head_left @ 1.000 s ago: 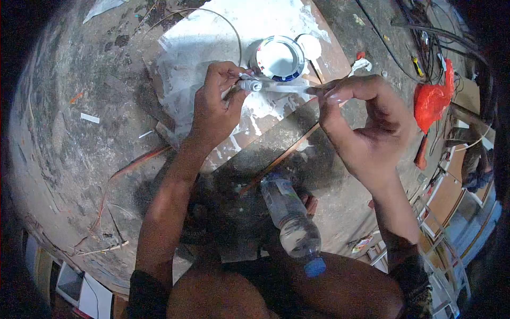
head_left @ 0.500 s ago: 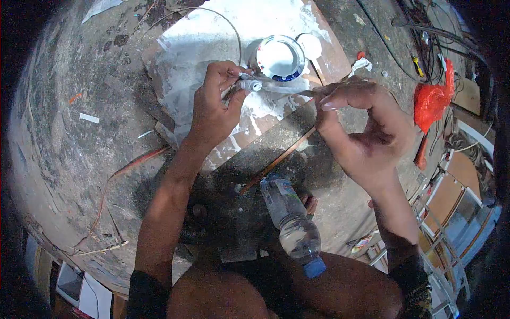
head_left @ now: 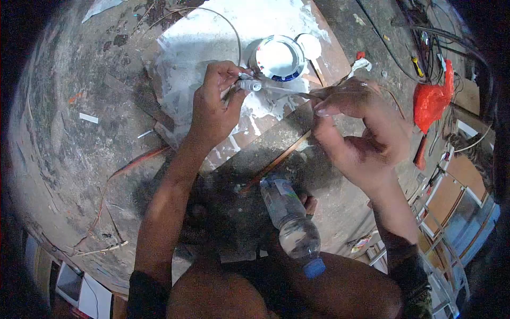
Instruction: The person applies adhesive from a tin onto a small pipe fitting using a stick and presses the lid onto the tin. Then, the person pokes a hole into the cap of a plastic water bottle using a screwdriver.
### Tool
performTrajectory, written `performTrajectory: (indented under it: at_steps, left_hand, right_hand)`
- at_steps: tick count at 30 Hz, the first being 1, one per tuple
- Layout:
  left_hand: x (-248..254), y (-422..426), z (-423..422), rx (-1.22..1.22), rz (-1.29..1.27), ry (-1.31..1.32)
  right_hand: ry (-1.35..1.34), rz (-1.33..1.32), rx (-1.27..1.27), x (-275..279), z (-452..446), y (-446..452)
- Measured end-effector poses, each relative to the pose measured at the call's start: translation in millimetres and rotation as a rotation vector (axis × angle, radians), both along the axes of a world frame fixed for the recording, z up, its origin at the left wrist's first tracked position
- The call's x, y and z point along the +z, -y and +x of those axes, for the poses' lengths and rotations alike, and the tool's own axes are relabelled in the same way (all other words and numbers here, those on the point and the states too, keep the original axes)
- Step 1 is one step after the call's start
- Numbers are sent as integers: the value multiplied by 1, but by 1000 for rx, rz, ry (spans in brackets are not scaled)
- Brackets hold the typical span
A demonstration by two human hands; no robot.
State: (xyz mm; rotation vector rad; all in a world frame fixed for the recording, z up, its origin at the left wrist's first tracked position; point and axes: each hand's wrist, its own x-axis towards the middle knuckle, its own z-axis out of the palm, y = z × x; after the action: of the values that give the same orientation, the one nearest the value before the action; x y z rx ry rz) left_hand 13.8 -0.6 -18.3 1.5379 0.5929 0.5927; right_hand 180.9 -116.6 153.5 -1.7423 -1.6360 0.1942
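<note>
My left hand (head_left: pixel 217 101) is closed around a small whitish tube (head_left: pixel 248 85), its round open end facing right. From beside that end a thin, pale, see-through strip (head_left: pixel 284 91) runs across to my right hand (head_left: pixel 364 125). The thumb and forefinger of the right hand pinch the strip's darker far end; blur hides exactly how it is held. Just beyond the tube stands an open round tub of white paste (head_left: pixel 278 57) with a blue band low on its side. A clear plastic bottle (head_left: pixel 289 212) with a blue cap lies near my legs.
Beneath the tub is a board (head_left: pixel 196 48) smeared with white. A round white lid (head_left: pixel 309 47) sits against the tub. A wooden stick (head_left: pixel 279 159) lies on the concrete floor. At right are a red plastic bag (head_left: pixel 429 103), a yellow-handled screwdriver (head_left: pixel 417 67) and dark cables (head_left: pixel 438 32).
My right hand has shifted slightly left and down, and the strip now looks narrower and slants more. My left hand stays nearly still around the tube.
</note>
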Motion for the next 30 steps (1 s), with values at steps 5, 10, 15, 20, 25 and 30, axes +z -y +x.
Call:
performTrajectory:
  at_steps: [5,10,15,20,25,30]
  left_hand:
    - [-2,1,0,6,-7,13]
    - [-3,0,1,8,-7,7]
    - [-1,0,0,7,7,-17]
    - [-4,0,0,6,-18,1]
    - [-1,0,0,15,-62,-5]
    - [-1,1,1,23,-87,18]
  right_hand:
    - [27,-15,17,2,0,-1]
    - [61,-19,32,-3,0,-1]
    - [57,-21,21,-6,-1,-2]
    - [82,-97,53,-8,-3,-2]
    - [108,-120,64,-19,-1,0]
    - [64,-9,25,-21,7,-3]
